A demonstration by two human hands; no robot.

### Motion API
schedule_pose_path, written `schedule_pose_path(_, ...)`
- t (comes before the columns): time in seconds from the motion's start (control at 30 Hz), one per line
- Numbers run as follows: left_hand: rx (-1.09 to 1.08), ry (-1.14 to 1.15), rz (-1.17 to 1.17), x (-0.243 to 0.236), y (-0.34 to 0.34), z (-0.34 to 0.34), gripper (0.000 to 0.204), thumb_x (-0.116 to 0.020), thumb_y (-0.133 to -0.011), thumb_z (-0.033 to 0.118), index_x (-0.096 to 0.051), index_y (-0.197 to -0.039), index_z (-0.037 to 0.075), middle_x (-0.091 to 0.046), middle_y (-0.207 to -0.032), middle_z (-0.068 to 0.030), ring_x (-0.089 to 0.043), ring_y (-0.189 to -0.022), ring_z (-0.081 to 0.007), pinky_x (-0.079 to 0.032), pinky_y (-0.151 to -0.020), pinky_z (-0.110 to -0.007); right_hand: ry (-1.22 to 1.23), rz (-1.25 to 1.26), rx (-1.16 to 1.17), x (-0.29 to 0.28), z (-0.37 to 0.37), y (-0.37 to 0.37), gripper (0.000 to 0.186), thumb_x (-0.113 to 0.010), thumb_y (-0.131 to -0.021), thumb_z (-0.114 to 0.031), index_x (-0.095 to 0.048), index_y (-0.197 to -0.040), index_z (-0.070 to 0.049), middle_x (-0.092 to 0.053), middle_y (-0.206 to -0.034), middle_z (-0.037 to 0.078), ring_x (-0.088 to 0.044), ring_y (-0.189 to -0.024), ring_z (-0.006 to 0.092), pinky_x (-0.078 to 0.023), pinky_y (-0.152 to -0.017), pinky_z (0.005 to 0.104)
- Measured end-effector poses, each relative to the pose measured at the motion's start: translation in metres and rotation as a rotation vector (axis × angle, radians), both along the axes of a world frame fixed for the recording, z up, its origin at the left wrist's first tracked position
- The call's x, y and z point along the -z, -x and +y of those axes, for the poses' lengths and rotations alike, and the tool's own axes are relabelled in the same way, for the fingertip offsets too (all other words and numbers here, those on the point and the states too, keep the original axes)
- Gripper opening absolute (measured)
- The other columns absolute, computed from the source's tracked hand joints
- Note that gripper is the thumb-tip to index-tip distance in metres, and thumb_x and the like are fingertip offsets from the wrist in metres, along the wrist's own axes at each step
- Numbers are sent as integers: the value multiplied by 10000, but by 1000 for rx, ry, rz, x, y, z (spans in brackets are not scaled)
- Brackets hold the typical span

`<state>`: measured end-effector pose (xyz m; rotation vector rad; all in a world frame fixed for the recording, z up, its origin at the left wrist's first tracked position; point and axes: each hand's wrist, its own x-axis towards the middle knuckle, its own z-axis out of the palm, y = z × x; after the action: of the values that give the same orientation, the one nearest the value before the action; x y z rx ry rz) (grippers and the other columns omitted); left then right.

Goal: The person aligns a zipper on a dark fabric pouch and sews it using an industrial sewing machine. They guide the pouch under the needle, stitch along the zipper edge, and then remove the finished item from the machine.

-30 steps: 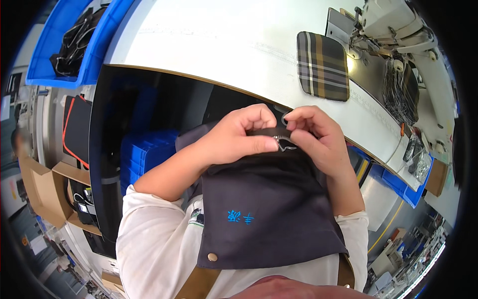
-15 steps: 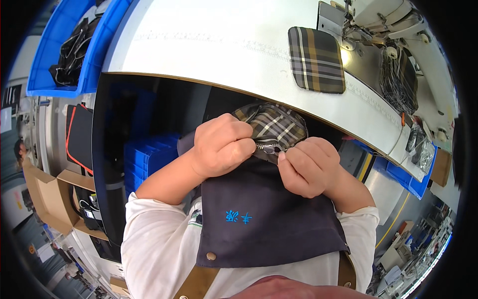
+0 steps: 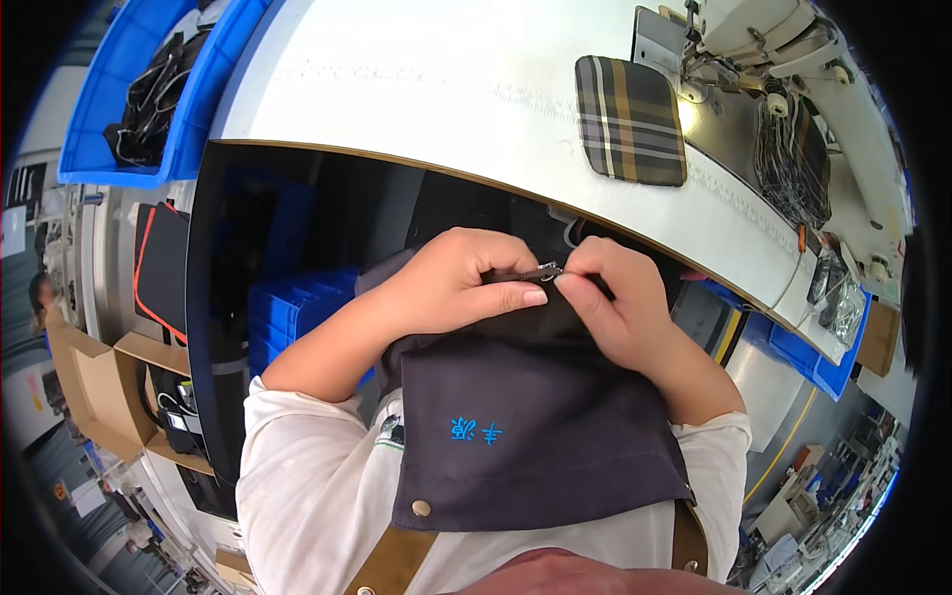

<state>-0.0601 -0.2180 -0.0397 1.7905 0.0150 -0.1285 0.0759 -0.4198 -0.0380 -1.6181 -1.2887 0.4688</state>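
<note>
My left hand point(image 3: 451, 288) and my right hand point(image 3: 615, 302) meet in my lap below the table edge. Both pinch a small dark fabric pouch point(image 3: 535, 297) at its top edge. A small metal zipper pull point(image 3: 551, 269) shows between my fingertips. My left thumb presses along the pouch's top. The pouch rests against my dark apron point(image 3: 526, 426), which bears blue embroidered marks and a brass snap. Most of the pouch is hidden under my fingers.
A plaid pouch point(image 3: 630, 119) lies on the white table point(image 3: 416, 89). A sewing machine point(image 3: 754, 40) and a stack of dark pieces point(image 3: 793, 149) stand at the far right. Blue bins point(image 3: 149, 89) sit at upper left, blue crates point(image 3: 288, 307) under the table.
The plaid lining seen between my hands half a second ago is now hidden. My hands have closed together on the pouch's top edge at the zipper pull.
</note>
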Motion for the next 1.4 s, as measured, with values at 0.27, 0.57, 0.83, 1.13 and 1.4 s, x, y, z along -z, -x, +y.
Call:
schedule_pose_path(0.27,29,300,151,-9,-11,0,168,-744,-1003,206,-700,-1007,44,-609,-808,51,-509,-747,-27,-415,-653,-226,293,684,-217,-10,4,-18,268,-590,-1090,-242,-585,-903,-50,-516,-727,-29,-441,-665,63,-388,-598,268)
schedule_pose_path(0.57,17,524,278,-3,-14,0,162,-770,-982,178,-676,-1001,47,-615,-838,59,-510,-768,-19,-421,-671,-219,252,714,-126,-5,6,-18,261,-619,-1083,-254,-609,-903,-64,-533,-752,-67,-424,-683,26,-367,-593,231)
schedule_pose_path(0.83,93,538,341,-18,-21,7,147,-777,-964,140,-672,-986,39,-635,-858,49,-516,-758,-23,-420,-656,-227,286,745,-229,-14,5,-27,277,-673,-1047,-212,-630,-821,-57,-538,-719,-67,-432,-667,26,-365,-583,237)
schedule_pose_path(1.13,83,722,213,-2,-1,14,228,-718,-1019,274,-683,-973,53,-642,-889,52,-525,-836,-29,-439,-761,-231,-235,873,7,-23,-17,-37,276,-630,-1044,-179,-557,-810,-52,-538,-712,7,-446,-609,74,-365,-562,254)
schedule_pose_path(1.4,-28,898,234,18,-4,-13,388,-684,-1021,461,-610,-1036,80,-624,-988,-40,-553,-913,-130,-453,-848,-301,-440,1010,181,-15,-1,-25,269,-543,-1099,-191,-488,-860,-80,-504,-725,23,-436,-601,105,-370,-561,276)
